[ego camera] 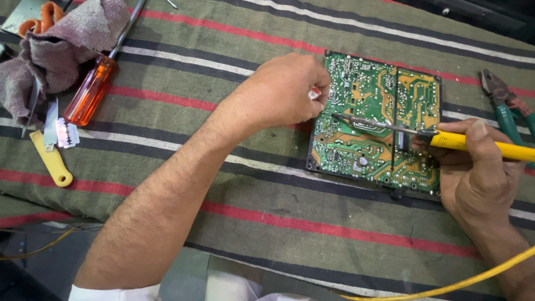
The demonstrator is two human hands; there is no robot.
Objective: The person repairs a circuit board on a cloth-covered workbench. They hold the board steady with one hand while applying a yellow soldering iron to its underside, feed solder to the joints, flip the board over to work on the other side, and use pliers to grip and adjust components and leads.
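Observation:
A green circuit board (368, 100) lies solder side up on a striped cloth. My left hand (281, 89) rests at the board's left edge, fingers pinched on a small red and white thing (315, 93). My right hand (482, 167) grips a yellow-handled soldering iron (479, 145). Its thin metal shaft runs left across the board, and the tip touches the board near my left fingers.
Green-handled pliers (501, 106) lie right of the board. At the far left are an orange-handled screwdriver (89, 92), a yellow-handled blade (51, 156), a razor blade (66, 136) and a crumpled grey rag (61, 47). A yellow cord (446, 287) trails at the lower right.

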